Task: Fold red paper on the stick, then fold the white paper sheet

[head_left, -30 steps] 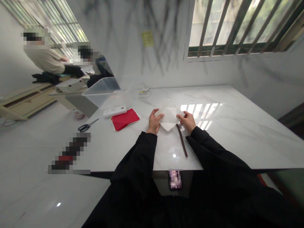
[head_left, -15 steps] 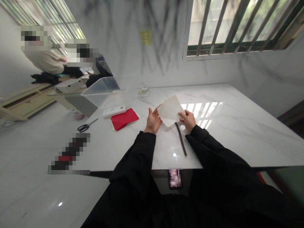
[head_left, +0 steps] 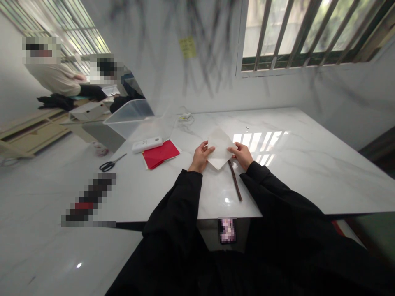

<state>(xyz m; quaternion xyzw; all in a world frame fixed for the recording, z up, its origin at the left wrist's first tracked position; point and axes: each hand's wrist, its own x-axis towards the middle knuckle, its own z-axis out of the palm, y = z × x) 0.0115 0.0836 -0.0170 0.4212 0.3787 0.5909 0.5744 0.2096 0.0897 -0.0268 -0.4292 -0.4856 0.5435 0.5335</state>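
Observation:
A sheet of off-white paper (head_left: 220, 144) is held between my two hands, one corner pointing toward me. My left hand (head_left: 202, 156) pinches its left edge, thumb on top and fingers behind. On the opposite edge, my right hand (head_left: 242, 155) grips the sheet the same way. Below the paper, a thin dark brown stick (head_left: 235, 181) lies on the table, its upper end close to the right hand. To the left, red paper sheets (head_left: 161, 154) rest on lighter sheets.
Black-handled scissors (head_left: 111, 163) lie left of a white oblong device (head_left: 147, 144). Behind them stands a clear plastic bin (head_left: 131, 119). A blurred dark object (head_left: 91, 197) lies front left, and a phone (head_left: 227, 231) sits below the white table's (head_left: 296, 176) edge. Two people sit at the far left.
My left hand has gone from open fingers behind the sheet to a thumb-on-top grip. The paper has turned slightly and lowered between both hands.

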